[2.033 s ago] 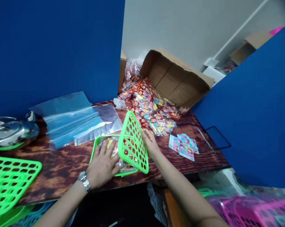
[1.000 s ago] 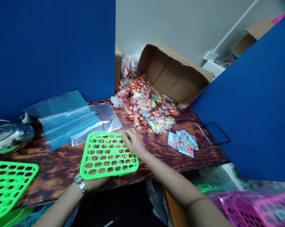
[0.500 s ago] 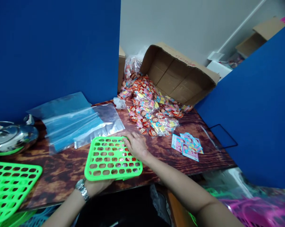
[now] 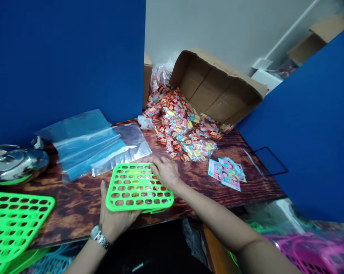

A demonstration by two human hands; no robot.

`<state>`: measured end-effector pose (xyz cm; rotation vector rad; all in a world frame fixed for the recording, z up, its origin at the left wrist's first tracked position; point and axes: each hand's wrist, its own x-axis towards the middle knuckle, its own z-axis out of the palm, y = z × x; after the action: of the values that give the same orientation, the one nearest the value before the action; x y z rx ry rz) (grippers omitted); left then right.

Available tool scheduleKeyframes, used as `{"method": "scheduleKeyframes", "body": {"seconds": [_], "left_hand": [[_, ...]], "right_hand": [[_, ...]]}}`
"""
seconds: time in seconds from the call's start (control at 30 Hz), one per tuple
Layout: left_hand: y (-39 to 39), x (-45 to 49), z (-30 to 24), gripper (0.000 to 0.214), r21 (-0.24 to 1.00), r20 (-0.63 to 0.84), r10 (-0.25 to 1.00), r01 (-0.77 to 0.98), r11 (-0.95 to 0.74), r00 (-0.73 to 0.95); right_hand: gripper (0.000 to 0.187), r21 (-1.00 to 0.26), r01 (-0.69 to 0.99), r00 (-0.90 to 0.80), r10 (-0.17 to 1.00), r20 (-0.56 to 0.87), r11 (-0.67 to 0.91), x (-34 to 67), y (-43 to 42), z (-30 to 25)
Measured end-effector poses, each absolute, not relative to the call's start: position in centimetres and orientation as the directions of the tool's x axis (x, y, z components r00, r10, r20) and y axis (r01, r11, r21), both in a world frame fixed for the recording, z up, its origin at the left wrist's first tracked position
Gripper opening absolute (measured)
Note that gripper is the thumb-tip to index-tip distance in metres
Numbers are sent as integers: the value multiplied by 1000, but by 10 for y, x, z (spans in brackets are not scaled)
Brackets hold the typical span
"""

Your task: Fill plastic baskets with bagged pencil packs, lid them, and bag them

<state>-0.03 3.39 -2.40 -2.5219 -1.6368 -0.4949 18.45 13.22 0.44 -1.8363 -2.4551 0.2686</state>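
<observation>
A green perforated lid (image 4: 132, 186) lies flat over a green basket near the front edge of the wooden table (image 4: 72, 201). Small packets show through its holes. My left hand (image 4: 113, 219) grips the lid's near left edge, thumb up along its left side. My right hand (image 4: 166, 172) presses down on the lid's far right corner, fingers bent over it.
A heap of small cartoon-face packets (image 4: 183, 129) spills from a tipped cardboard box (image 4: 217, 89) at the back. Printed cards (image 4: 227, 173) lie to the right, clear plastic bags (image 4: 94, 142) to the left, a steel pot lid (image 4: 16, 165) far left. Another green lid (image 4: 15, 224) sits front left. Blue partitions (image 4: 317, 125) flank the table.
The green lid swung down from upright to flat over the basket. My left hand slid out from under it to its near left edge; my right hand stays on the far right corner.
</observation>
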Motion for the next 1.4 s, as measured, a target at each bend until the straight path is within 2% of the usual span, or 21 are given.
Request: {"method": "scheduleKeyframes", "body": {"seconds": [0.13, 0.27, 0.37, 0.43, 0.5, 0.53, 0.63, 0.77, 0.93, 1.03, 1.4], "left_hand": [[31, -20, -36, 31, 129, 462, 794, 856, -500, 395], [25, -43, -36, 38, 238, 466, 807, 827, -510, 363], [15, -52, -26, 56, 309, 570, 784, 820, -482, 246], [8, -48, -17, 77, 261, 706, 686, 836, -484, 177], [4, -37, -8, 95, 162, 745, 635, 868, -470, 205], [3, -29, -4, 97, 110, 708, 656, 878, -466, 260], [11, -5, 7, 79, 12, 464, 781, 879, -476, 417], [26, 9, 8, 69, 15, 300, 832, 870, -493, 467], [27, 6, -4, 54, 35, 271, 850, 877, -479, 453], [24, 6, -9, 52, 15, 276, 843, 875, -484, 461], [25, 8, -14, 55, -15, 359, 804, 864, -503, 474]], "right_hand": [[35, -170, 952, -272, 959, -84, 255, 183, 132, 3], [35, -151, 956, -266, 960, -84, 252, 183, 132, 2], [36, -148, 954, -274, 958, -83, 260, 183, 132, 2], [36, -146, 953, -278, 957, -84, 264, 183, 132, 2], [36, -144, 952, -282, 956, -81, 269, 183, 132, 2], [36, -143, 952, -283, 956, -79, 270, 183, 132, 2], [36, -142, 951, -288, 954, -84, 275, 182, 131, 4], [37, -148, 954, -279, 951, -130, 260, 181, 131, 7], [34, -147, 925, -366, 925, -107, 349, 182, 133, 4], [37, -140, 899, -428, 899, -91, 414, 183, 134, 2], [35, -233, 891, -426, 895, -129, 391, 182, 138, 5]]}}
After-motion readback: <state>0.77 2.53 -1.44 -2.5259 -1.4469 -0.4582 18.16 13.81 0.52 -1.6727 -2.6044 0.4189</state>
